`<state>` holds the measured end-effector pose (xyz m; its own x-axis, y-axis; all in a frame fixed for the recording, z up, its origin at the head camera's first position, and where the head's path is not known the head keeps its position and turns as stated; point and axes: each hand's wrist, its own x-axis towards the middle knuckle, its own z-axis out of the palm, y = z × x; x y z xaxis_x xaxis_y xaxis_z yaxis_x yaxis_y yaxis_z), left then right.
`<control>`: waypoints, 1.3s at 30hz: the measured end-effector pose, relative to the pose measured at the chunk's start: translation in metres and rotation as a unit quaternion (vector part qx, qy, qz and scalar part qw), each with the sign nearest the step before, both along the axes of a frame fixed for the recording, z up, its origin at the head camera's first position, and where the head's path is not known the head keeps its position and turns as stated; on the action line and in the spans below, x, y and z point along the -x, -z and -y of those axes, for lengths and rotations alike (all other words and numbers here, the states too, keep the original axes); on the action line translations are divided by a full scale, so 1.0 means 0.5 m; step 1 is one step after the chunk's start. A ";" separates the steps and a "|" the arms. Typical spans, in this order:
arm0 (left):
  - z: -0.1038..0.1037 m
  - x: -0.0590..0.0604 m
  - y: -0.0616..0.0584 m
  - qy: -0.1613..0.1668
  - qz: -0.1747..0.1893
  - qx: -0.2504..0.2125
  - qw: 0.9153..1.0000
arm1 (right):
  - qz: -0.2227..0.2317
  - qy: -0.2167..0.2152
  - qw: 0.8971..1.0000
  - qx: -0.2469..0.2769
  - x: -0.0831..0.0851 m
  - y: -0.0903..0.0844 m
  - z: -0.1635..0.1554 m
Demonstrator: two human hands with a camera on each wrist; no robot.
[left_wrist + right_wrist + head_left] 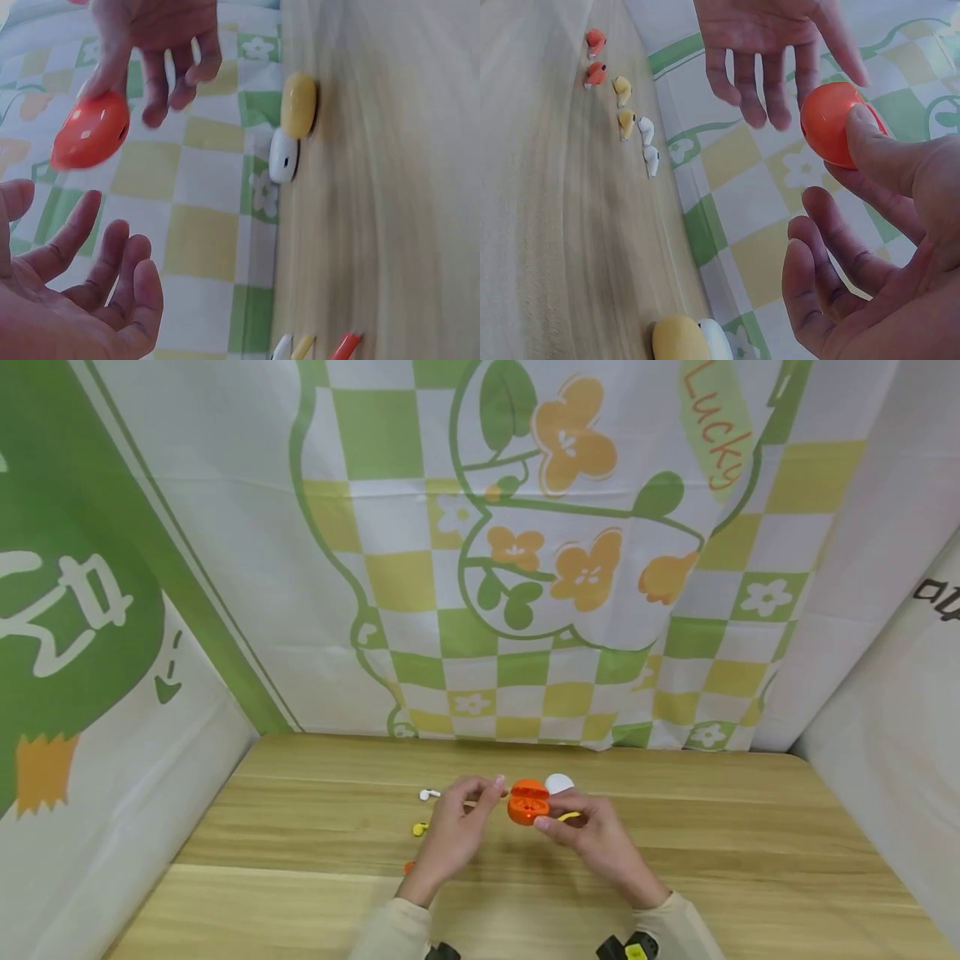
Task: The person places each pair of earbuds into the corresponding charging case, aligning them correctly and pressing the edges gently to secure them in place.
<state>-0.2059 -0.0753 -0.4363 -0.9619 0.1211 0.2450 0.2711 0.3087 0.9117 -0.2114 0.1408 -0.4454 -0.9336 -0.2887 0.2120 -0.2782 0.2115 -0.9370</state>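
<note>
An orange earbud case (528, 812) is held above the table, its lid raised and the earbud slots inside visible in the head view. My right hand (598, 837) pinches the case at its side between thumb and fingers, as the right wrist view also shows. To the left of the case, my left hand (457, 827) hovers with loosely bent fingers. In the left wrist view a gap separates those fingers (64, 244) from the case, and they hold nothing. On the table lie pairs of orange earbuds (595, 73), yellow earbuds (622, 90) and white earbuds (646, 130).
Beyond my right hand a white case (558, 782) and a yellow case (299, 105) rest side by side on the wooden table (750, 843). A patterned cloth (525, 677) hangs at the table's back edge, with fabric walls left and right.
</note>
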 end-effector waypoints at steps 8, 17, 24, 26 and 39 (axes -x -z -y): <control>0.048 0.006 -0.009 -0.009 0.001 -0.001 1.000 | 0.006 0.035 0.999 -0.005 0.002 -0.012 -0.013; 0.112 0.002 -0.008 -0.020 0.015 0.026 0.999 | 0.012 0.054 0.998 0.004 0.004 -0.015 -0.020; 0.148 0.003 0.001 -0.023 0.031 0.096 0.995 | 0.008 0.059 0.998 0.002 0.005 -0.016 -0.027; 0.159 0.001 0.005 -0.022 0.035 0.114 0.993 | 0.008 0.060 0.998 0.000 0.005 -0.016 -0.026; 0.230 -0.020 0.038 -0.014 0.067 0.213 0.975 | 0.015 0.052 0.999 -0.006 0.009 -0.013 -0.025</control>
